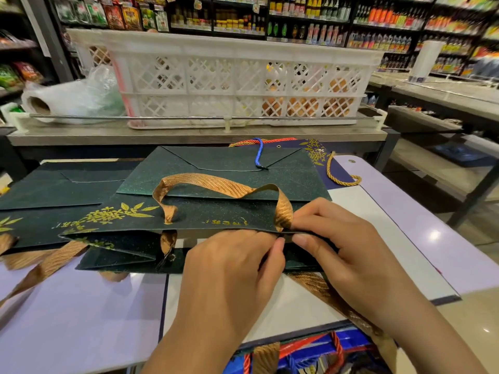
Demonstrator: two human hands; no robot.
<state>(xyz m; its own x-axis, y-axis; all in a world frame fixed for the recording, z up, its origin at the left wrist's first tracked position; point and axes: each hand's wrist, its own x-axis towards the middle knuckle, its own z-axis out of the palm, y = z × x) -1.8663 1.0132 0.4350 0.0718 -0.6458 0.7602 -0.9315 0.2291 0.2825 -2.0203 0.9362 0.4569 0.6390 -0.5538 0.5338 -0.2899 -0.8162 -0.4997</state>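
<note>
Leaning over the table [81,306], a person works at a dark green bag [216,217] that lies flat on it, mouth toward the near side and folded base toward the far side. Both hands meet at the right part of the bag's near rim. The left hand [232,265] has its fingers curled, thumb tip pressed to the rim in a pinch. The right hand [337,244] sits just beside it, thumb under the edge and fingers bent over the top, nipping the same rim, so the two thumbs almost touch. A gold ribbon [216,184] arches over the bag, its right end coming down right against the right hand's fingertips. To the left a second green bag [54,190] lies flat, partly under the first. At the far right a navy bag [321,155] peeks out from beneath, with a gold cord [337,176] looped on it, and a blue cord [259,152] trails over the green bag's base. Beyond a metal rail [162,117] a white crate [229,74] stands on a counter, with a plastic roll [73,98] to its left. Shelves [297,17] of bottles fill the far wall. More bags [310,352] stand at the near edge, under the forearms.
</note>
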